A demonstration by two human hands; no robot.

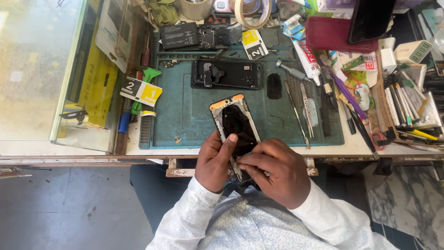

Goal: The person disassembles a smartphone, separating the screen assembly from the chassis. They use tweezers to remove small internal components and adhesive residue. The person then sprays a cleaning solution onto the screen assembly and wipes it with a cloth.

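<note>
Head view showed a phone repair worktop (pixel 351 146) with a teal work mat (pixel 185 115); the person held an opened phone frame (pixel 235 124) with a dark, worn inner face, tilted up off the mat's near edge. Left hand (pixel 213 161) was closed around the frame's left side, thumb pressed on its face. Right hand (pixel 273 172) was closed at the frame's lower end, fingertips pinched there; whether it held a small tool couldn't be told. Step looked like picking or prying at the bottom of the frame, mid-disassembly. Next move would likely call for a steady left grip and fine fingertip force at that edge. Another black phone body (pixel 226 74) lay on the mat beyond, tweezers (pixel 306 109) to its right, well apart from the hands
</note>
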